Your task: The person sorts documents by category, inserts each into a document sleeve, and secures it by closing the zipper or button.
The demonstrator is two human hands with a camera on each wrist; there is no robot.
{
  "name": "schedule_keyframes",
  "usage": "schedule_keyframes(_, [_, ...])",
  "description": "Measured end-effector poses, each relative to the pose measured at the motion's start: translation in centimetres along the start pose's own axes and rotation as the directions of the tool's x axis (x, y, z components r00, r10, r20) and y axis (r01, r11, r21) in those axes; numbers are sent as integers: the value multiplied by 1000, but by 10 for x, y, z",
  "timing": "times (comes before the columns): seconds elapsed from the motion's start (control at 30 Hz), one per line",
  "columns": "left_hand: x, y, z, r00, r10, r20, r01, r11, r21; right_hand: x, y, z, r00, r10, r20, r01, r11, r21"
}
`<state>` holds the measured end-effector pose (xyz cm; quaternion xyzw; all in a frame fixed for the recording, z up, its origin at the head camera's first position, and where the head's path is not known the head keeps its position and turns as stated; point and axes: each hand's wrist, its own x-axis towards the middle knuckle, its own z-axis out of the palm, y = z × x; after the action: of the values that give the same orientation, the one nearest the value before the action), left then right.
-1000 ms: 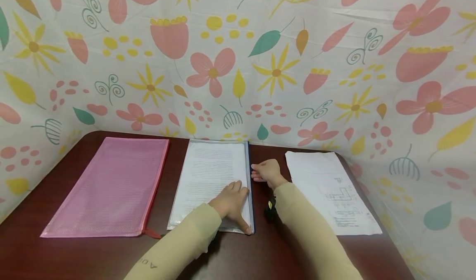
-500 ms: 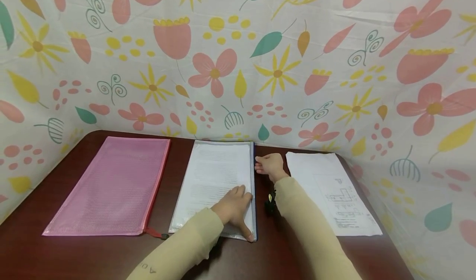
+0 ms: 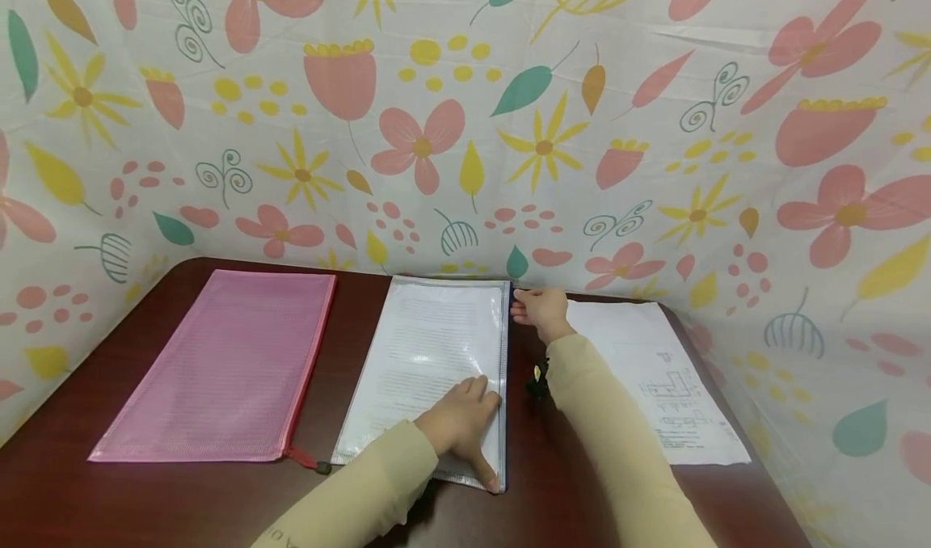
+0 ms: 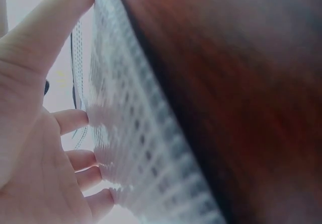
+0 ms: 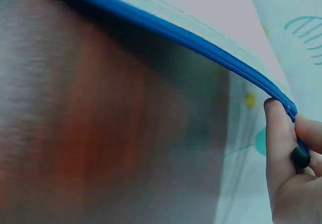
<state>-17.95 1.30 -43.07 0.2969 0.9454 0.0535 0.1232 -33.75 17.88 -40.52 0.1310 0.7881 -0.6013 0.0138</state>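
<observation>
A clear zip document pouch (image 3: 414, 346) with printed sheets inside lies in the middle of the table in the head view. My left hand (image 3: 461, 423) rests on its near right part, fingers spread and thumb at the near corner. In the left wrist view, the fingertips (image 4: 80, 158) press the mesh-textured plastic. At the far right corner, my right hand (image 3: 541, 309) pinches the zipper pull. The right wrist view shows the blue zipper (image 5: 216, 55) running to the slider between thumb and finger, with a dark bead (image 5: 300, 157) at the pull's end.
A pink zip pouch (image 3: 225, 362) with a red zipper lies on the left of the dark brown table (image 3: 465, 524). Printed papers (image 3: 618, 330) lie on the right, partly behind the right sleeve. A flower-patterned curtain (image 3: 451, 128) stands along the table's back.
My right hand has moved along the pouch's right edge to the far corner. The pouch has shifted slightly right and its near corner closer to me, with my left hand on it.
</observation>
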Motion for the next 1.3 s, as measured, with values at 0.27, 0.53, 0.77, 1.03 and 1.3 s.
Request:
schedule_keyframes(0.27, [1,0,2,1000,-14,13,14,1000,-16,6,-28,-5,999,-47,-21,48,998,41])
schedule_keyframes(0.53, [0,0,-1,1000,-16,11,16,1000,-7,5,-5,-7,998,11,62,-7,997,-72])
schedule_keyframes(0.77, [2,3,-1,1000,-18,3,18,999,-44,-5,31,-10,991,77,114,-63,990,-126])
schedule_keyframes(1.03, [13,9,1,1000,-8,-16,8,999,-37,-30,39,-34,985,-15,172,74,937,-341])
schedule_keyframes(1.3, [25,17,0,1000,-15,-21,13,997,-74,-57,44,-92,973,-107,205,197,848,-491])
